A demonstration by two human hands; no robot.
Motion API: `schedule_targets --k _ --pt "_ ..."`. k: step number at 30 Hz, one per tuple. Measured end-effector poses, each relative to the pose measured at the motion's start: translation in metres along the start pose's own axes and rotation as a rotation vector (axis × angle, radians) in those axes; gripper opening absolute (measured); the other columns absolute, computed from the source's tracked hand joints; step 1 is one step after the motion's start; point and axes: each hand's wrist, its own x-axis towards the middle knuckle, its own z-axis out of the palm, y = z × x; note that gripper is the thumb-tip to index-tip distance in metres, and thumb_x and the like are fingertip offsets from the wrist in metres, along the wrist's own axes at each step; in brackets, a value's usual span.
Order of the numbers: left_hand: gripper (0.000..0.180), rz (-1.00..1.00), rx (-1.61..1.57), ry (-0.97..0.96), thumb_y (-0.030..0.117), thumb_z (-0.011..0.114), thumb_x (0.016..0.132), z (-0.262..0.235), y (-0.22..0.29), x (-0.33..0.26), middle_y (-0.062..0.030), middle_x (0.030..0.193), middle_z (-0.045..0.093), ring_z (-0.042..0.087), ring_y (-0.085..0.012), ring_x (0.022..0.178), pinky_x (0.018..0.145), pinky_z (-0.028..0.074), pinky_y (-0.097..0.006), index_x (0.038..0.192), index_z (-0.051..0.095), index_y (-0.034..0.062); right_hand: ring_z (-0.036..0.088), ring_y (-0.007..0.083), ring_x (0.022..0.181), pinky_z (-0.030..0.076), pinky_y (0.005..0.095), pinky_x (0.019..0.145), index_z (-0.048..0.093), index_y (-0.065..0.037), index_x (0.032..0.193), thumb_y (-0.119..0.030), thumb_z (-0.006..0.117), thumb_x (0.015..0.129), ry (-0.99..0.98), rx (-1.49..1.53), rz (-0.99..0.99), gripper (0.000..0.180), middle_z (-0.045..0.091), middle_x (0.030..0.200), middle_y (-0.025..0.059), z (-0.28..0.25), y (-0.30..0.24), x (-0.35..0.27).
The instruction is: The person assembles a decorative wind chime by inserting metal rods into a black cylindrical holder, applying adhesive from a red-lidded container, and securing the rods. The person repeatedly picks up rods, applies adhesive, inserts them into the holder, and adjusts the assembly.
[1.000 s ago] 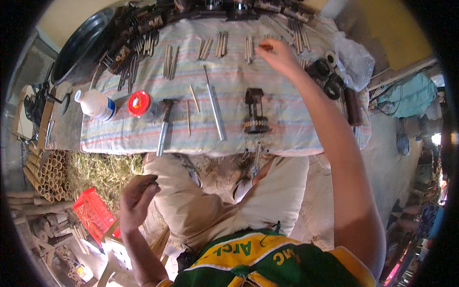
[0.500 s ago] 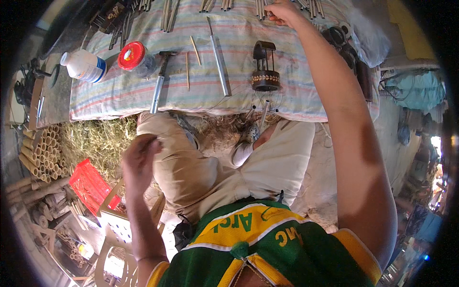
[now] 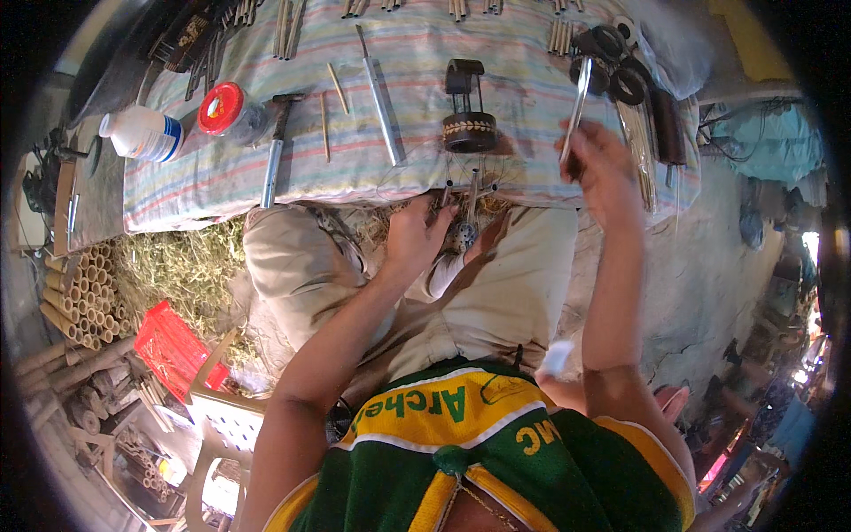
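Observation:
My right hand [image 3: 603, 168], slightly blurred, is raised over the right side of the cloth-covered table, its fingers closed around a shiny metal tube [image 3: 581, 102] that points upward. At the table's front edge my left hand [image 3: 418, 232] has its fingertips closed on a short metal tube [image 3: 448, 190] hanging on a thread. That thread comes from a wind chime [image 3: 470, 133] with a dark, round, carved body lying on the cloth. Another metal tube [image 3: 473, 191] dangles from it beside my left fingers.
On the cloth lie a hammer [image 3: 278, 146], a long metal-handled pointed tool [image 3: 379, 102] and two thin sticks. A white bottle [image 3: 142, 133] and a red-lidded jar [image 3: 226, 108] stand left. Dark rings [image 3: 612, 66] and bundled tubes [image 3: 560, 37] lie right. Skin, seemingly another person's, shows at lower right [image 3: 674, 403].
My right hand has come back from the far tube bundles with a metal tube in it. My left hand has moved up and right from beside my knee to the hanging tubes.

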Motion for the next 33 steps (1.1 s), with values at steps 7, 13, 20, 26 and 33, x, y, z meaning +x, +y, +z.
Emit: schedule_targets --k 7,13,20,26,33 --pt "0.022 -0.207 -0.458 -0.409 0.02 0.071 0.094 -0.045 0.03 -0.017 -0.0012 0.076 0.066 0.056 -0.0058 0.065 0.057 0.044 -0.024 0.099 0.07 -0.0017 0.056 0.0072 0.065 0.043 0.0225 0.054 0.065 0.003 0.114 -0.013 0.07 0.094 -0.181 -0.1 0.238 0.026 0.065 0.083 0.0027 0.046 0.054 -0.08" --pt "0.022 -0.104 -0.391 -0.495 0.023 0.074 0.093 -0.068 0.05 -0.005 0.0042 0.069 0.058 0.044 -0.0006 0.055 0.046 0.033 -0.021 0.097 0.068 0.0016 0.056 0.0053 0.072 0.046 0.0229 0.061 0.069 0.003 0.111 -0.02 0.069 0.095 -0.228 -0.097 0.181 0.028 0.067 0.084 0.0006 0.075 0.075 -0.075" --pt "0.022 -0.149 -0.178 -0.496 0.015 0.07 0.094 -0.076 0.056 -0.005 -0.0057 0.082 0.067 0.058 -0.007 0.074 0.065 0.049 -0.026 0.105 0.067 -0.0043 0.054 0.0043 0.066 0.044 0.0217 0.058 0.068 0.003 0.111 -0.02 0.068 0.096 -0.204 -0.083 0.204 0.028 0.066 0.082 0.0001 0.075 0.072 -0.073" --pt "0.024 0.112 0.112 -0.235 0.006 0.061 0.096 -0.123 0.059 -0.023 -0.0166 0.096 0.071 0.071 -0.0237 0.08 0.072 0.055 -0.034 0.118 0.064 -0.0024 0.058 0.0052 0.071 0.046 0.0215 0.061 0.067 0.001 0.113 -0.023 0.071 0.095 -0.091 -0.145 0.256 0.03 0.068 0.087 0.0007 0.075 0.065 -0.075" --pt "0.019 0.214 0.385 0.112 0.004 0.06 0.097 -0.183 0.068 -0.029 -0.0183 0.096 0.072 0.072 -0.0247 0.086 0.079 0.055 -0.032 0.114 0.065 -0.0027 0.056 0.0038 0.069 0.045 0.0198 0.061 0.069 -0.003 0.112 -0.022 0.07 0.096 -0.182 -0.008 0.192 0.025 0.065 0.083 -0.0028 0.083 0.057 -0.075"
